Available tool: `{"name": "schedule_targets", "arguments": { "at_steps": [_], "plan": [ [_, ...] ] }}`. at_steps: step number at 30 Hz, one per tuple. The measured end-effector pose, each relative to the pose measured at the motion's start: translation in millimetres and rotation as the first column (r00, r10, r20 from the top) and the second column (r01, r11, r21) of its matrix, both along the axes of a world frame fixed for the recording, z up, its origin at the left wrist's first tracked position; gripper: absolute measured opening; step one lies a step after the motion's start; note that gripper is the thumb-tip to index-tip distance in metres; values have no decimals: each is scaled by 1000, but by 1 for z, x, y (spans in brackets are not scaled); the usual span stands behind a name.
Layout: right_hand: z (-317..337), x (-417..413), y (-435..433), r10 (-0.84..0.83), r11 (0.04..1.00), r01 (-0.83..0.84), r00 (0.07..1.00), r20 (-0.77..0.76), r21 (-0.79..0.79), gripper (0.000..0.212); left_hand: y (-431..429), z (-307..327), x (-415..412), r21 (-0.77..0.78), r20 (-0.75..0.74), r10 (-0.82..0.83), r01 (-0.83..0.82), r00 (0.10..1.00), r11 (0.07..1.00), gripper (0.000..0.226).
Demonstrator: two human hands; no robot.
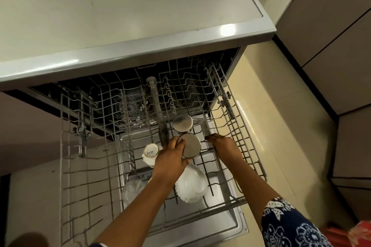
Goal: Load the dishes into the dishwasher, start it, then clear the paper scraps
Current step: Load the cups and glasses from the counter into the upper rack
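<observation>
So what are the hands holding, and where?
The left hand grips an upturned steel cup by its side. The right hand touches rack wires; grip unclear.

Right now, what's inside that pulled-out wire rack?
A far steel cup, a near steel cup gripped by the left hand, an upturned white cup, a white bowl and a clear item. The left forearm hides whatever lies beneath it.

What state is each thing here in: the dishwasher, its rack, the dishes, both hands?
dishwasher door: open, lying flat.
upper rack: pulled out over the door.
near steel cup: upside down, gripped by the left hand.
far steel cup: upside down in the rack.
white cup: upside down.
right hand: on the rack wires, grip unclear.
</observation>
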State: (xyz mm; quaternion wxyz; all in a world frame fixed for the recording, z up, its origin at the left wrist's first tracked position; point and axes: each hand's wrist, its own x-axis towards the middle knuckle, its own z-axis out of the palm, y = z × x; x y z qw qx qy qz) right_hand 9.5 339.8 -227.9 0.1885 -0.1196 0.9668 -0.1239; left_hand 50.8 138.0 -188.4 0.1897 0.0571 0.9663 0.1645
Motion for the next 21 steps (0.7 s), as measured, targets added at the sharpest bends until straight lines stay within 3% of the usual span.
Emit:
{"name": "schedule_targets", "arguments": {
  "at_steps": [5,8,11,13,17,21],
  "plan": [
    [15,9,-7,-134,990,130,989,63,64,55,-5,18,-1,-39,46,-90,92,995,995,62],
    [47,23,-20,-275,959,280,957,93,-49,50,-18,49,3,26,20,-96,96,995,995,56],
    [96,25,-53,-325,918,326,945,41,-226,38,-53,97,12,119,-102,37,-25,994,993,54],
    [132,20,-90,-266,932,231,960,-92,-280,34,-94,135,17,180,-244,150,-108,958,978,49],
    [217,-2,-209,-129,857,-76,926,-355,-510,27,-214,210,15,228,-552,325,-236,768,945,46],
    [283,-34,-359,44,782,-292,907,-418,-551,29,-370,255,7,138,-626,461,-492,629,860,49]
  ]
}}
